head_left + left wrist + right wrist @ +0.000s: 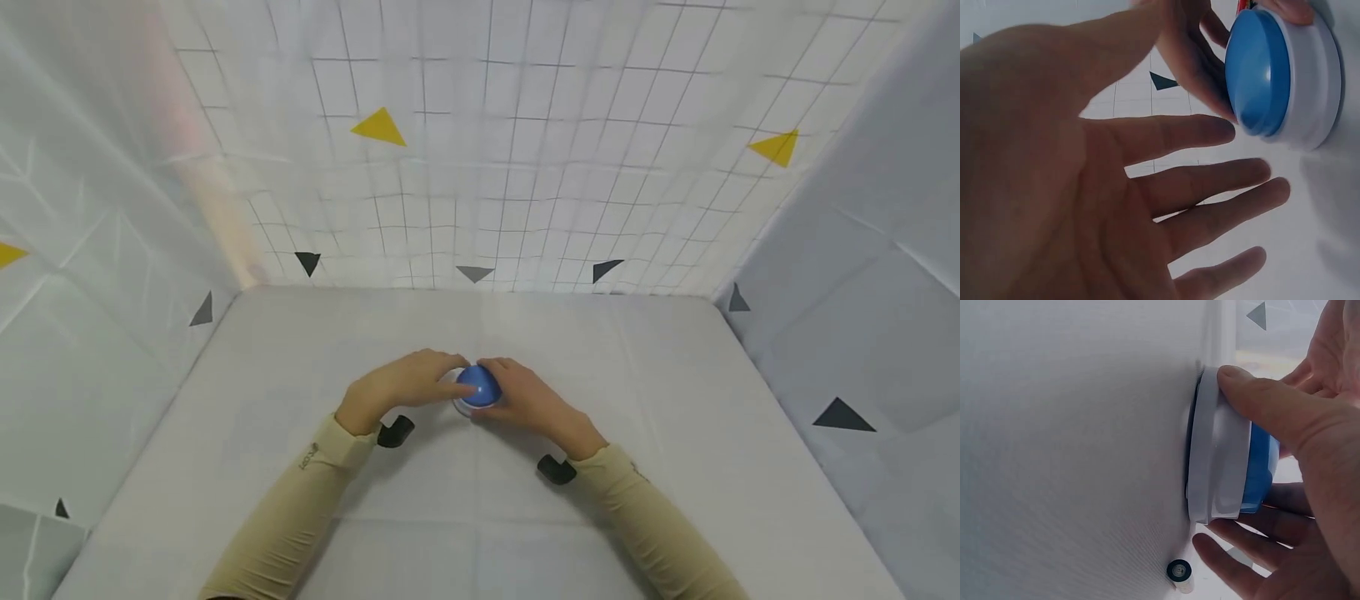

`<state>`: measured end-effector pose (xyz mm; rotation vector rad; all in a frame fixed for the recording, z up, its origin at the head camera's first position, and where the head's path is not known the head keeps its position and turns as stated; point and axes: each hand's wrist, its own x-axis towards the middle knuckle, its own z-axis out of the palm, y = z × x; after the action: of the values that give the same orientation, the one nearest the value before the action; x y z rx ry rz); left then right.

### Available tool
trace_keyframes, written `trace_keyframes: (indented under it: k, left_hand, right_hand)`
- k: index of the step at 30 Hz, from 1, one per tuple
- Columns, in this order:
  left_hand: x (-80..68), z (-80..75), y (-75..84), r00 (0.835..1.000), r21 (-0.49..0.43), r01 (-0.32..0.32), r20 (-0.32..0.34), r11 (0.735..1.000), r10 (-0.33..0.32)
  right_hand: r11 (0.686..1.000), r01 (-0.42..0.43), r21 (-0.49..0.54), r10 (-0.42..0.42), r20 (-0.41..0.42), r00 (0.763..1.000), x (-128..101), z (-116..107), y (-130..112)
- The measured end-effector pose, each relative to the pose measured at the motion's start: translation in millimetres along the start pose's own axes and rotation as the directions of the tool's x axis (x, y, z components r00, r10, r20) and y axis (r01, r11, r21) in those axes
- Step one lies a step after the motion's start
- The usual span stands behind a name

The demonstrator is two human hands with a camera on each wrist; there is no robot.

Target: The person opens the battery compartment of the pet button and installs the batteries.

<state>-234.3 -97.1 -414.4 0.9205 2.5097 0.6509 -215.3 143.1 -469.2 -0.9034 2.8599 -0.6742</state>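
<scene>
right hand (pixel 1310 462) grips blue-domed white button (pixel 1225 456); small battery (pixel 1179 573) nearby.

The only lettering is a small dark print on the left sleeve (pixel 309 456), too blurred to read.

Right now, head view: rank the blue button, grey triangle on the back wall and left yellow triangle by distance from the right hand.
1. Blue button, held by the right hand.
2. Grey triangle, low on the back wall.
3. Yellow triangle, high, upper left.

White cloth table (pixel 675 467), gridded backdrop (pixel 570 167), yellow and dark triangles (pixel 380 127)
</scene>
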Motion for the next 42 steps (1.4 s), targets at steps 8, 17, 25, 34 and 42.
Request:
trace_keyframes:
  k: [8,17,25,34,42]
  left_hand:
    - [-1.1,1.9,5.5,0.995,0.017,-0.102,0.009,0.995,0.102]
    - [-3.4,0.7,5.7,0.989,0.079,-0.144,-0.01,0.986,0.145]
    - [-1.0,-3.5,4.9,0.982,0.109,-0.178,-0.048,0.978,0.184]
    - [6.6,-6.2,5.7,0.938,0.093,-0.289,-0.17,0.953,0.301]
    - [8.1,-4.8,4.5,0.924,0.046,-0.298,-0.238,0.954,0.3]
  right_hand:
    - [0.999,0.027,0.033,-0.026,-0.013,1.0,3.1,-2.5,4.1]
    - [0.976,0.068,0.205,-0.054,-0.071,0.996,4.8,-4.4,9.6]
    - [0.943,-0.007,0.334,0.032,-0.07,0.997,5.9,-13.4,7.1]
    - [0.919,-0.019,0.394,0.041,-0.047,0.998,9.1,-21.2,6.1]
    - [0.911,-0.073,0.406,0.095,-0.036,0.995,4.5,-29.1,3.1]
